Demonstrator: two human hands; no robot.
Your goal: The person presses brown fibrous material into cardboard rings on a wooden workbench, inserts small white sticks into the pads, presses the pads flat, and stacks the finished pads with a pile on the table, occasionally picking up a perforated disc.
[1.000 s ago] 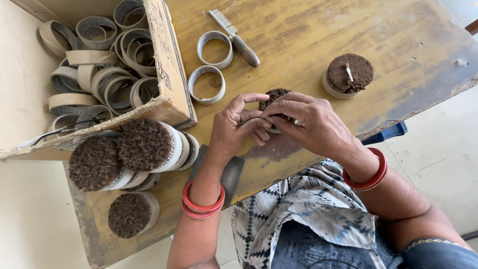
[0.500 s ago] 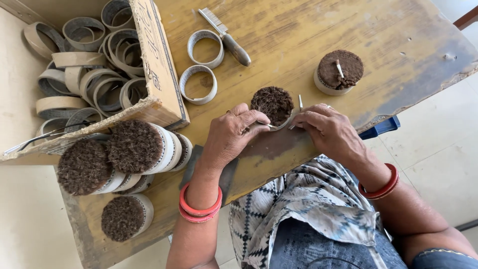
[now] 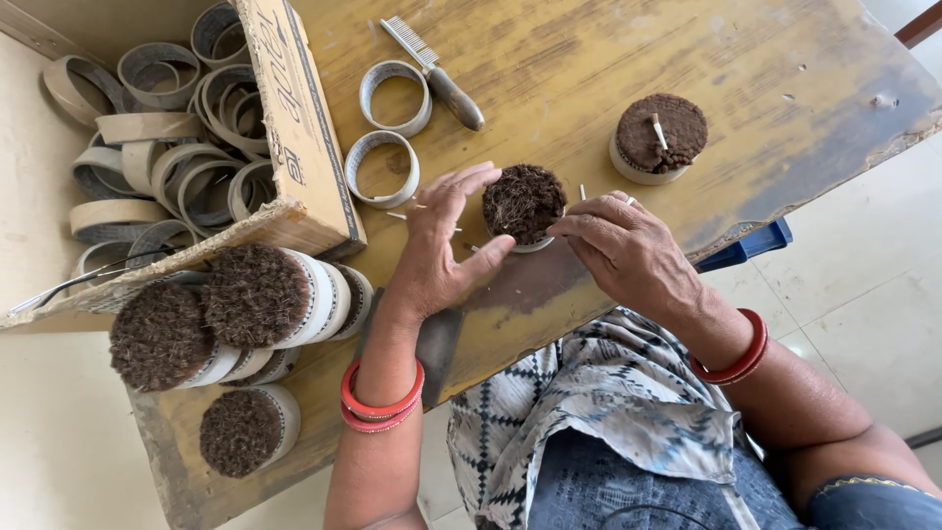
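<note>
Worn yellow-brown wooden table (image 3: 608,59), pale tiled floor (image 3: 863,285) — soft daylight
</note>
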